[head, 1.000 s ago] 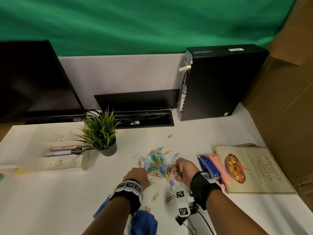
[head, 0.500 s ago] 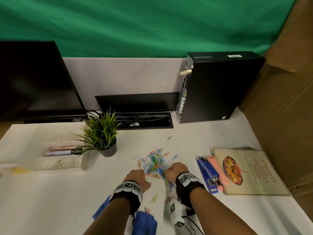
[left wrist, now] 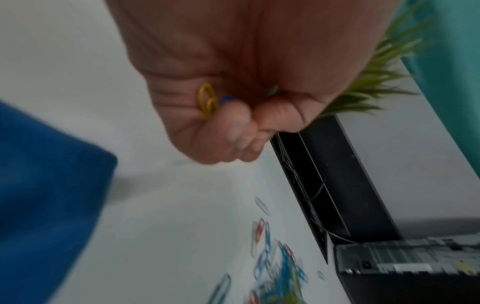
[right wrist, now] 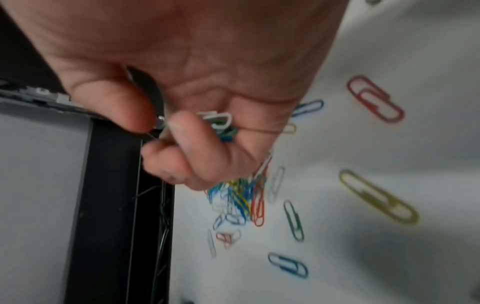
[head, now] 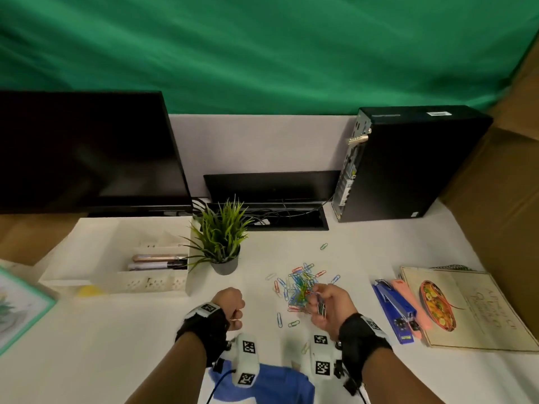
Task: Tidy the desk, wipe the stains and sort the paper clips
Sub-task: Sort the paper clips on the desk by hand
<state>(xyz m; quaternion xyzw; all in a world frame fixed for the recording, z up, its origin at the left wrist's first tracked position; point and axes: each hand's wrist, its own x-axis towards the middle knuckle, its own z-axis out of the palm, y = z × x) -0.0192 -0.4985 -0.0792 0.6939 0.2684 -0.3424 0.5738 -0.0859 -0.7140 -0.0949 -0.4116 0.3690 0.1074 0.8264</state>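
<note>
A heap of coloured paper clips (head: 300, 287) lies mid-desk, with loose ones scattered around it (right wrist: 378, 196). My right hand (head: 326, 306) hovers palm-up at the heap's right edge, fingers curled round a bunch of paper clips (head: 320, 309); white and green ones show in its fist (right wrist: 221, 122). My left hand (head: 233, 306) is left of the heap, closed in a fist round a few clips; a yellow clip (left wrist: 206, 100) and a blue one stick out of it. A blue cloth (head: 274, 383) lies at the desk's near edge below both wrists.
A potted plant (head: 221, 243) and a white organiser tray (head: 116, 275) with pens stand to the left. A blue stapler (head: 393, 310), a pink item and a cookbook (head: 466, 310) lie to the right. A monitor (head: 84, 153), cable slot and black computer case (head: 408, 164) line the back.
My right hand lifted off the heap and turned palm-up with a bunch of clips. My left hand drew back left, away from the heap, still fisted.
</note>
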